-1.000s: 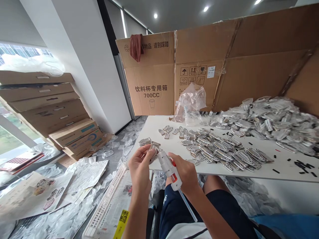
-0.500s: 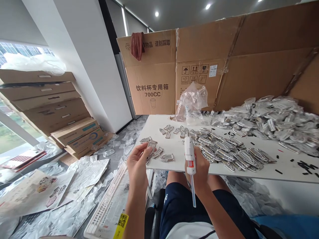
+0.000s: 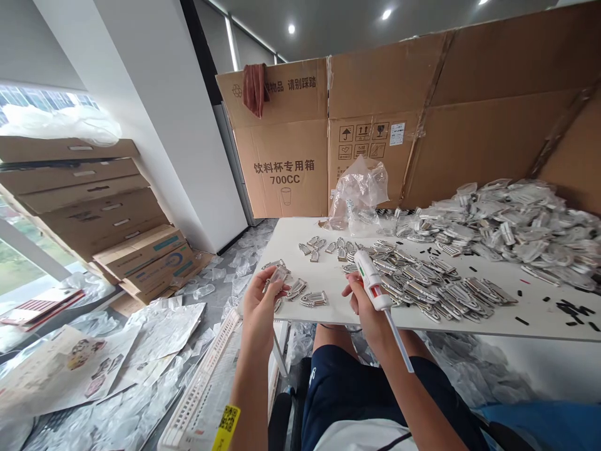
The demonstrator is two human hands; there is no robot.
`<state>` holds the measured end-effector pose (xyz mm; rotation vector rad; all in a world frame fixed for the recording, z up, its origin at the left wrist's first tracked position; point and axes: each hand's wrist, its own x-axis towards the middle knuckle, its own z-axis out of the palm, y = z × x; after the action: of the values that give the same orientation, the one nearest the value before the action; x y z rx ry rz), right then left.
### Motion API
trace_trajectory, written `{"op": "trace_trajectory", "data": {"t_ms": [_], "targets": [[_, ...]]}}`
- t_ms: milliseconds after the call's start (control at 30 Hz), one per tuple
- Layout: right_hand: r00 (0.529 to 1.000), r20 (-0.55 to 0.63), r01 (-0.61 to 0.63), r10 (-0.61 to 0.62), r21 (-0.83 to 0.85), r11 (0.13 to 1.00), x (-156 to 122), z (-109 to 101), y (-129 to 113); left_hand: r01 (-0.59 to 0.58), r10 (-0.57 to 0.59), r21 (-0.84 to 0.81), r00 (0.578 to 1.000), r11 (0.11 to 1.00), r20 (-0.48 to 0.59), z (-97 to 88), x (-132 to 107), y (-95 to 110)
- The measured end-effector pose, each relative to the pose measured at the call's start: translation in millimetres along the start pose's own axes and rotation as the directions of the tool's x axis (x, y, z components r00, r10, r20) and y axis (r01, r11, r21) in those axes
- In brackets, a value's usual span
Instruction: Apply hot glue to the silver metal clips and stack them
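My left hand (image 3: 260, 299) pinches a small arch-shaped frame piece (image 3: 280, 274) between thumb and fingers, over the table's left front edge. Similar pieces (image 3: 313, 299) lie on the tabletop just beside that hand. In my right hand (image 3: 369, 308) is a white hot glue gun (image 3: 369, 275), its nozzle pointing up and left, with a translucent glue stick (image 3: 398, 341) jutting from its rear. The thumb and index finger of this hand show at the gun's left side; its handle is hidden by the palm. Behind the gun spreads a heap of bare frame pieces (image 3: 427, 282).
Plastic-wrapped pieces (image 3: 507, 213) are piled at the table's right. Small black strips (image 3: 575, 311) lie near its right end. A clear plastic bag (image 3: 359, 194) stands before a tall cardboard wall (image 3: 291, 138). A white plastic basket (image 3: 201, 382) sits low on my left, among discarded wrappers.
The glue gun has tilted from nearly upright, its nozzle swinging left and its rear swinging right. My left hand still holds the frame piece, almost in the same place.
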<state>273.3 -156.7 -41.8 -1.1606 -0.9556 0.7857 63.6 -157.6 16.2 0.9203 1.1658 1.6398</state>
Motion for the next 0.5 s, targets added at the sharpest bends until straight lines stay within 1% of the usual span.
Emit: {"op": "trace_trajectory", "data": {"t_ms": [100,200,267,367,500], "targets": [[0.998,0.016,-0.065,0.065,0.037,0.997,1.6,-0.2,-0.7,-0.069,0.068,0.113,0.998,0.991,0.008,-2.4,0.1,2.5],[0.996,0.035,-0.081,0.079,0.045,0.996,0.8,1.0,-3.3,-0.127,0.126,0.189,0.992,0.974,0.015,-3.2,0.5,5.2],[0.995,0.048,-0.088,0.086,0.05,0.995,-0.3,1.7,-5.5,-0.139,0.141,0.214,0.99,0.967,0.006,-3.2,1.8,6.0],[0.994,0.057,-0.094,0.091,0.047,0.994,-1.8,2.3,-9.0,-0.115,0.116,0.205,0.993,0.972,0.007,-3.5,3.7,6.0],[0.994,0.057,-0.097,0.094,0.049,0.994,-4.1,3.1,-14.8,-0.085,0.078,0.132,0.995,0.988,0.06,-4.2,4.2,5.4]]}}
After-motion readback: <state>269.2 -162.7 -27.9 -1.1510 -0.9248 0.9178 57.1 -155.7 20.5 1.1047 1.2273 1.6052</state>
